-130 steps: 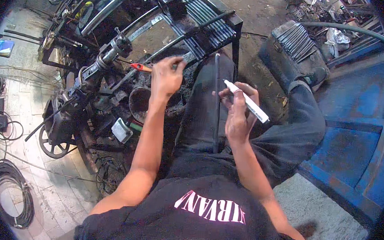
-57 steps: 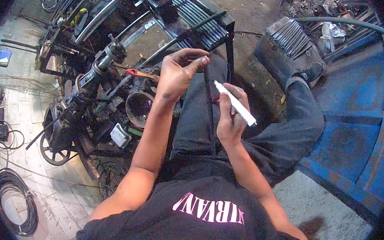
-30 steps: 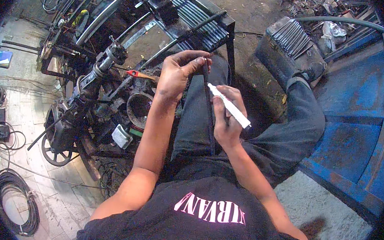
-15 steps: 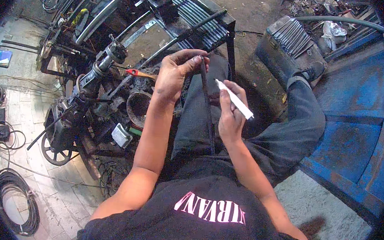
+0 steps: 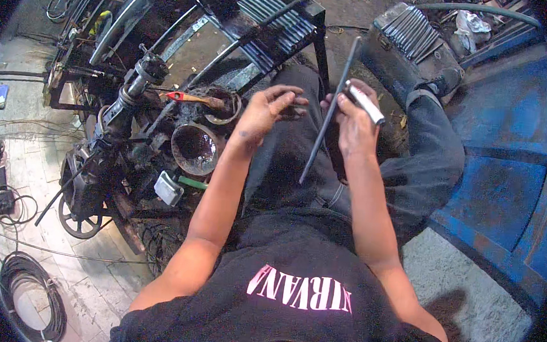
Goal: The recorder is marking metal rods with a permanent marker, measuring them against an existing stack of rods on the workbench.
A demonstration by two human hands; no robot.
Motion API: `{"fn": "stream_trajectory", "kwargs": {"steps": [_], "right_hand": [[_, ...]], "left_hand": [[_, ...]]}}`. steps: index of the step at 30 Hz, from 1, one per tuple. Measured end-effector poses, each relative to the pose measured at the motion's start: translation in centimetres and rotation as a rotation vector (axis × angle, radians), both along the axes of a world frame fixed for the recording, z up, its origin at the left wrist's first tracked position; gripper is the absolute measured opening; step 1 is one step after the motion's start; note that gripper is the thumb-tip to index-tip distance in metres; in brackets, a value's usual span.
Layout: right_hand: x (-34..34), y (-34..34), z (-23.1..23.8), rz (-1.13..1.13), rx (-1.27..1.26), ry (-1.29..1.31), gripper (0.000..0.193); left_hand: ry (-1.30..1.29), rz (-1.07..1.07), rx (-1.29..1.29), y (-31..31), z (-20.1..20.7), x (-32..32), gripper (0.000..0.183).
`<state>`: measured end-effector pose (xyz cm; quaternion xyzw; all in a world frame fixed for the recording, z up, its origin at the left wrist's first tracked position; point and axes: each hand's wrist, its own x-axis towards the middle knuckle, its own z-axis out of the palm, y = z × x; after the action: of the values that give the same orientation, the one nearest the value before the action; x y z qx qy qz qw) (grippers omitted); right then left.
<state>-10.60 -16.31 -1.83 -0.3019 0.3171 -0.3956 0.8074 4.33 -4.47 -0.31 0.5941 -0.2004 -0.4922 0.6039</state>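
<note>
My right hand (image 5: 358, 127) grips a slim dark metal rod (image 5: 317, 149) that slants from upper right to lower left above my lap. The same hand also holds a white marker (image 5: 365, 104), its tip end hidden among my fingers. To the left, my left hand (image 5: 270, 110) hangs in the air with loosely bent fingers apart and nothing visible in them. Below and left of that hand sit two round, grimy metal pots; the nearer pot (image 5: 179, 143) has dark contents. A paintbrush with a red handle (image 5: 178, 96) lies across the farther pot (image 5: 231, 117).
A dark metal rack (image 5: 307, 29) carries several rods. More rods lie on a metal box (image 5: 385, 54) near my shoe. Greasy machinery (image 5: 121, 111) stands left, with a white-headed tool (image 5: 168, 189) beside it. Coiled cable (image 5: 51, 304) lies on the floor; a blue metal panel (image 5: 492, 207) is at right.
The rod has passed from my left hand to my right, which has moved up and right and still holds the marker. My left hand has let go and loosened.
</note>
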Motion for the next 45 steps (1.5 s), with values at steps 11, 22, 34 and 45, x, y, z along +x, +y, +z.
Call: {"fn": "stream_trajectory", "kwargs": {"steps": [11, 22, 34, 45], "right_hand": [[0.2, -3.0, 2.3, -0.037, -0.257, 0.186, 0.037], [-2.8, -3.2, -3.9, -0.040, -0.582, 0.423, 0.019], [-2.3, -4.5, -2.9, 0.083, -0.399, 0.366, 0.026], [-0.9, -4.1, -1.8, 0.056, -0.604, 0.376, 0.039]], "left_hand": [[-0.395, -0.247, 0.059, -6.6, 1.1, -3.9, 0.031], [0.095, 0.054, 0.066, -7.2, -4.2, -2.3, 0.021], [0.305, 0.253, -0.011, -10.7, -4.2, -1.1, 0.027], [0.313, 0.317, -0.123, -12.9, -4.3, 0.9, 0.026]]}}
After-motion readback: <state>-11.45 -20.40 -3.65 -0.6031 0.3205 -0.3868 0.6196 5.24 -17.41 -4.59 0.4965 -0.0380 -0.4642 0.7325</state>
